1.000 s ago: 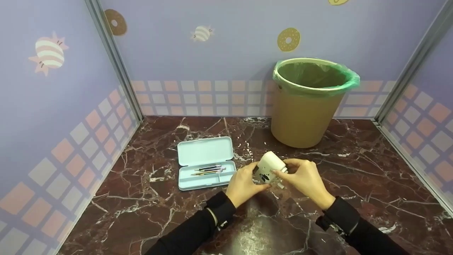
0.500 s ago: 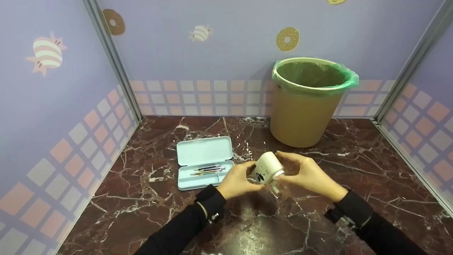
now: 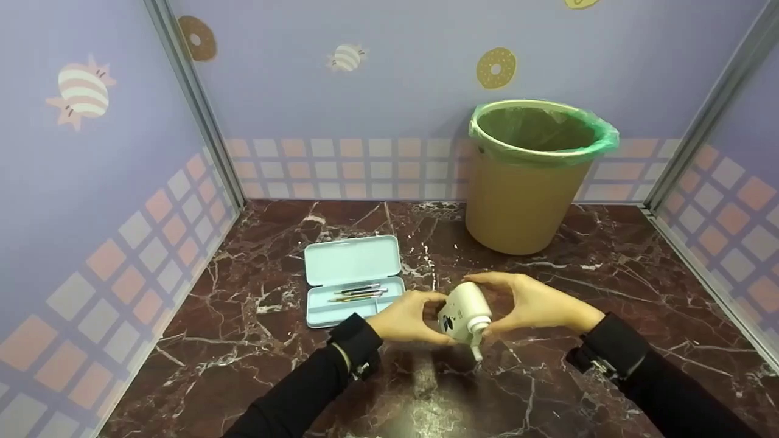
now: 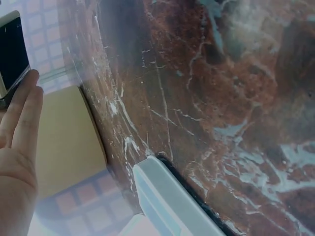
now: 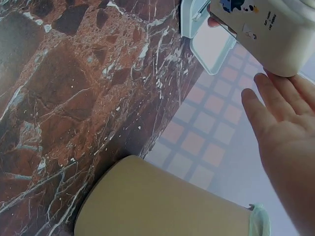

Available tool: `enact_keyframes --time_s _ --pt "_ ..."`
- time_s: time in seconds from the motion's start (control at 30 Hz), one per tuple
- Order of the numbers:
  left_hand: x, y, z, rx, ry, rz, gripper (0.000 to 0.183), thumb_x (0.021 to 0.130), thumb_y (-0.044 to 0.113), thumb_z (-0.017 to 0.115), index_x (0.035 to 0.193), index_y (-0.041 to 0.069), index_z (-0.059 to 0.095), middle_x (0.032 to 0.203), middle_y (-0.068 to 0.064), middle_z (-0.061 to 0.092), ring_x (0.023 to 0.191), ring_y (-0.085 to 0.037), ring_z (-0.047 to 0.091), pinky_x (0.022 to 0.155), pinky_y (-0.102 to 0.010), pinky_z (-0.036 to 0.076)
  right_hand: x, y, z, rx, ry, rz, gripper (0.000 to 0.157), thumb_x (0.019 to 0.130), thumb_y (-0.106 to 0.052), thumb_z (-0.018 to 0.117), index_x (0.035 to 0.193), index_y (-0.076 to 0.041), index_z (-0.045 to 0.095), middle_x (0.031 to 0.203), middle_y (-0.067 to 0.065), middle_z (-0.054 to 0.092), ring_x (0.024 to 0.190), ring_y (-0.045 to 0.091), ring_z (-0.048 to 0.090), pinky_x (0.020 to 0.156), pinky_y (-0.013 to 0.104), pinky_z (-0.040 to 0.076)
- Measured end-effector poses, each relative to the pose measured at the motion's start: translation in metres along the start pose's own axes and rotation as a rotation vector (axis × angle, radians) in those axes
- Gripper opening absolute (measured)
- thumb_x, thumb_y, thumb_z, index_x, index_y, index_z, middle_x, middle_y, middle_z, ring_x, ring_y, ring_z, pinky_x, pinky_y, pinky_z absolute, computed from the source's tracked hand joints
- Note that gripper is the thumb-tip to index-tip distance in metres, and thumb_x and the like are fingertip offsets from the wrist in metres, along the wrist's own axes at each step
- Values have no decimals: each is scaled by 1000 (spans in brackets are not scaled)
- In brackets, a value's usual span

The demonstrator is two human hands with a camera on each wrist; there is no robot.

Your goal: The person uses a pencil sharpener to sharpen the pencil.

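A small cream-white rounded device (image 3: pixel 467 304), like a desk vacuum, is held up between both hands above the table. A dark print marks its side, and a narrow white nozzle (image 3: pixel 476 349) points down toward the person. My left hand (image 3: pixel 403 317) grips its left end, thumb below and fingers behind. That end shows a dark face (image 4: pixel 13 51) in the left wrist view, beside the fingers. My right hand (image 3: pixel 535 302) spans its right side, with the thumb near the nozzle's neck. In the right wrist view its fingertips (image 5: pixel 263 81) meet the rounded body.
An open light-blue pencil case (image 3: pixel 353 258) with several pens (image 3: pixel 359 293) lies left of the hands. Behind, a tan bin (image 3: pixel 517 201) with a green liner stands against the wall. White crumbs (image 3: pixel 428 258) are scattered on the marbled table (image 3: pixel 274 377).
The device has come lower and nearer to the person, and its nozzle end has turned downward into view. Both hands moved with it, the right hand shifting its hold.
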State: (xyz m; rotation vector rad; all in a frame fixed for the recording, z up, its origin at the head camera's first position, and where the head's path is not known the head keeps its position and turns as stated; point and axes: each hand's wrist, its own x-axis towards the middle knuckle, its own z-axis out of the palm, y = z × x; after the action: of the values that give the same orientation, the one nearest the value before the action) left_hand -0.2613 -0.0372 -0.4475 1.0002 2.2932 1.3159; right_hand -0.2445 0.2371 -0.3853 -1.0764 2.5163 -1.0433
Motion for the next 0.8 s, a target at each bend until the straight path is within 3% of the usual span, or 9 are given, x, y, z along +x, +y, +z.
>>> enact_keyframes --time_s 0.23,0.37,0.63,0.8 --pt "0 -4 2 -14 -25 -15 59 76 14 89 128 4 64 123 -12 74 112 -19 73 98 -18 55 2 5 8 4 27 -9 84 74 -31 90 146 -7 53 143 9 65 131 30 63 112 55 48" --pt "-1 -5 1 -24 -11 -18 67 78 14 87 138 3 59 132 -14 70 121 -25 70 104 -24 54 2 7 11 -11 84 12 82 75 -33 90 144 -7 55 141 10 66 129 31 64 111 54 49" --pt "-5 -3 0 130 130 35 78 81 17 84 149 3 49 145 -15 62 129 -27 65 112 -34 50 6 9 17 22 243 105 76 79 -34 88 141 -2 57 131 13 71 117 27 71 100 47 57" --pt "-7 1 11 345 260 72 84 78 25 88 150 4 49 149 -14 58 135 -28 61 117 -40 46 13 3 21 78 354 225 73 82 -33 86 138 4 58 125 20 73 110 29 74 93 34 61"
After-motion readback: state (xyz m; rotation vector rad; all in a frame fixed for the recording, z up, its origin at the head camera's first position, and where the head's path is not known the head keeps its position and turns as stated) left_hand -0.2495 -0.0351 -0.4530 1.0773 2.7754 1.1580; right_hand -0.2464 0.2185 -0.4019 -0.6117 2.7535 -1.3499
